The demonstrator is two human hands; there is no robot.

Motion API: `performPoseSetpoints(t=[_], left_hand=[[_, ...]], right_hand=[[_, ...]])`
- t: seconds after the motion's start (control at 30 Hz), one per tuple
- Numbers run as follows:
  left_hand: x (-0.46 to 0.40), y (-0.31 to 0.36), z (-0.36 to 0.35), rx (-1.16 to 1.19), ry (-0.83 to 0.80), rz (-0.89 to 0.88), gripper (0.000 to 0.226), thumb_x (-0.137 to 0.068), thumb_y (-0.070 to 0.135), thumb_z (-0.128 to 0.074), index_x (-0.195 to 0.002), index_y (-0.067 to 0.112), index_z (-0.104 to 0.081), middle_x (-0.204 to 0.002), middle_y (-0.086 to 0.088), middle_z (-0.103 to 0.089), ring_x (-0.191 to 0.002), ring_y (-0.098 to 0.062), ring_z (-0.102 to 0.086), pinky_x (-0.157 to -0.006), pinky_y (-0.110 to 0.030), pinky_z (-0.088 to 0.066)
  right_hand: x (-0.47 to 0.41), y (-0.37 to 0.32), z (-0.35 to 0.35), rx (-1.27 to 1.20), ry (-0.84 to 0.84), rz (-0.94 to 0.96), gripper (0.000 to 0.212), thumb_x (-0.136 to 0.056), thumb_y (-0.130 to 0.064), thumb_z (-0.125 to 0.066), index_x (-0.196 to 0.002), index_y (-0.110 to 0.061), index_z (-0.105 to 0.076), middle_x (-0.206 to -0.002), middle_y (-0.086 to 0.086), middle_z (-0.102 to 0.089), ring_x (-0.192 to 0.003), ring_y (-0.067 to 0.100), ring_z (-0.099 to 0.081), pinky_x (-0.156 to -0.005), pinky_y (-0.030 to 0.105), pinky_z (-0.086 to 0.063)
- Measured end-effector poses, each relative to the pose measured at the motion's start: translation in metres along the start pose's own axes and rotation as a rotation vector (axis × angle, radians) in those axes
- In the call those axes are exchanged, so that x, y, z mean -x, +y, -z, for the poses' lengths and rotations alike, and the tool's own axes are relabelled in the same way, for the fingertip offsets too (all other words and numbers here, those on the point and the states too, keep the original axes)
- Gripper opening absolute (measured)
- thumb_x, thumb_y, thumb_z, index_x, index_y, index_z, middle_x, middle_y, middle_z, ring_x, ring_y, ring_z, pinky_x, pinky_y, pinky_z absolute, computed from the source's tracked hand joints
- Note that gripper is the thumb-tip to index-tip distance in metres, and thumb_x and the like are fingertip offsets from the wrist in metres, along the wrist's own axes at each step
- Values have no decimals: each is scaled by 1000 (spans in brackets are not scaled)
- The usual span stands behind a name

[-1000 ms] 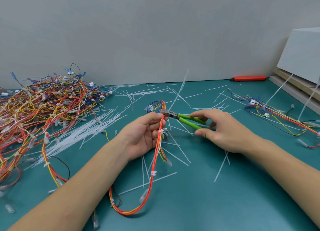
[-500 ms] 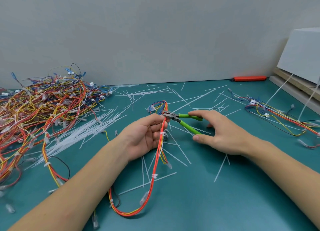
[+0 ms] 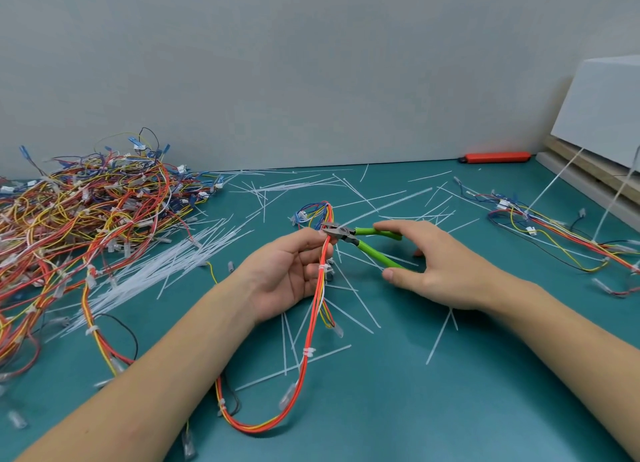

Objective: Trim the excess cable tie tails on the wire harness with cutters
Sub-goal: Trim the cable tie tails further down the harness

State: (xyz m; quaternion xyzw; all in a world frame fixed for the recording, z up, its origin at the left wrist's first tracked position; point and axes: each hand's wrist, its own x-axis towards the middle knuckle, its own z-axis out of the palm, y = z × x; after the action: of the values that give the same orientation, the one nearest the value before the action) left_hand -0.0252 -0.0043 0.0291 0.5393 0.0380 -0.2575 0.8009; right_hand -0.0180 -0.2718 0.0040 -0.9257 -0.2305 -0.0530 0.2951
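The left hand point(image 3: 289, 271) curls round the wire harness point(image 3: 313, 317) at table centre; the right hand point(image 3: 440, 264) grips the green-handled cutters point(image 3: 360, 239), handles spread, tip seemingly touching the wires. Cut tie tails point(image 3: 349, 201) litter the teal table point(image 3: 450, 409); harness heap point(image 3: 86, 219) at nine o'clock, grey wall point(image 3: 277, 63) at twelve

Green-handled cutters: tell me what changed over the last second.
The green-handled cutters went from handles nearly closed to spread wide as the right hand opened its grip; a long white tie tail that stood up at the cutter head is gone. The left hand still holds the red-orange wire harness.
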Motion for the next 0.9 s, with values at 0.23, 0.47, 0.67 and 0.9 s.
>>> performPoseSetpoints(t=[0.23, 0.47, 0.67, 0.9], left_hand=[[-2, -1, 1, -10, -19, -18, 11, -76, 23, -73, -80, 16, -80, -74, 1, -69, -45, -10, -50, -49, -23, -44], [-1, 0, 2, 15, -10, -9, 10, -78, 22, -72, -82, 15, -77, -75, 1, -68, -45, -11, -49, -48, -23, -44], [0, 0, 1, 11, 9, -6, 15, -75, 22, -72, -88, 13, -71, -74, 0, -69, -44, -11, -50, -48, -24, -45], [-2, 0, 3, -2, -9, -10, 9, -77, 24, -73, -78, 17, -78, -75, 2, -69, -46, -9, -48, -53, -24, -42]], right_hand=[[-1, 1, 3, -22, -5, -12, 52, -89, -42, -79, -134, -48, -53, -124, -30, -56, -114, -20, -45, -89, 5, -33], [1, -1, 4, -49, 8, -17, 46, -87, -41, -81, -123, -50, -54, -113, -28, -57, -106, -16, -49, -83, 8, -37], [2, -1, 1, 12, 3, 9, 71, -87, -52, -77, -150, -43, -45, -139, -29, -47, -120, -28, -32, -92, -2, -27], [0, -1, 5, -47, 9, -21, 43, -87, -41, -81, -121, -50, -56, -112, -25, -61, -104, -11, -54, -80, 8, -38]])
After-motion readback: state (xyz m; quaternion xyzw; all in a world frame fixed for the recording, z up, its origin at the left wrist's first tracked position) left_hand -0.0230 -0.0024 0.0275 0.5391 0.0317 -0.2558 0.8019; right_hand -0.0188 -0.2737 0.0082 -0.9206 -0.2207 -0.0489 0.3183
